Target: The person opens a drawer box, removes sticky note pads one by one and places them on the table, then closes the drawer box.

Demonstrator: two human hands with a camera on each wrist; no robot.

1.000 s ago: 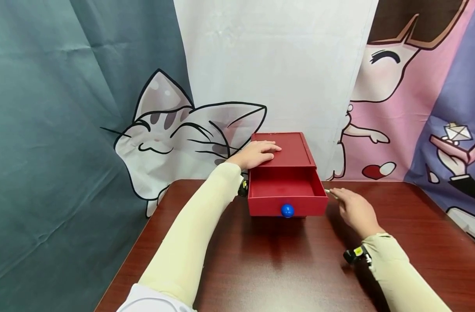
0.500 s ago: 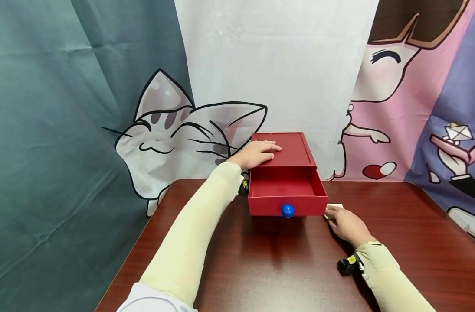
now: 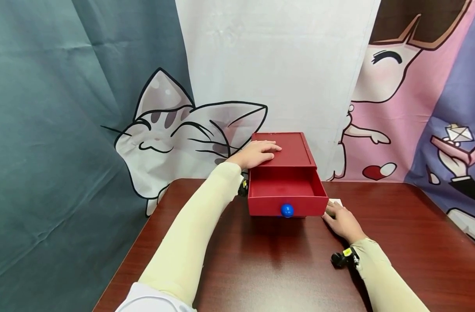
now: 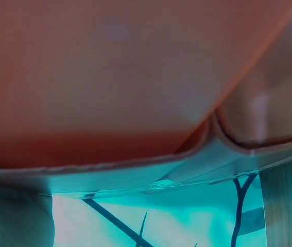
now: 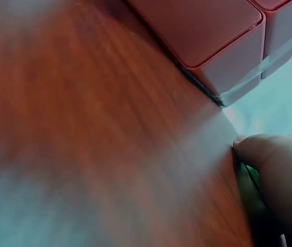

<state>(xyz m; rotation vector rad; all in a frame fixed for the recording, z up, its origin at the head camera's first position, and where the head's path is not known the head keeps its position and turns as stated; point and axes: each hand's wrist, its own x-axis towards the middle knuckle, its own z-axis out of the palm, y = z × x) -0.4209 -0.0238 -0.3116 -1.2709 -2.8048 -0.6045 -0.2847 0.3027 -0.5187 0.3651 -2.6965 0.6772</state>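
Observation:
A red drawer box point(image 3: 289, 147) stands at the back of the table, its upper drawer point(image 3: 268, 206) pulled out. That drawer has a round blue knob point(image 3: 287, 210), and nothing shows on its visible floor. My left hand point(image 3: 257, 154) rests on the box top with fingers spread. Low beside the drawer's right side, my right hand point(image 3: 343, 223) holds a small flat white thing point(image 3: 338, 201) at the table. In the right wrist view its thumb point(image 5: 279, 159) lies against a green edge; its other fingers are hidden, and the thing's kind cannot be told.
The brown table point(image 3: 268, 268) spreads in front of and around the box. A printed cloth point(image 3: 276, 65) hangs right behind the table. In the left wrist view the box's red side point(image 4: 99, 77) fills most of the picture.
My right hand has come down from beside the drawer rim to the table with the flat white thing, then shifted slightly left. The left hand and drawer have stayed still.

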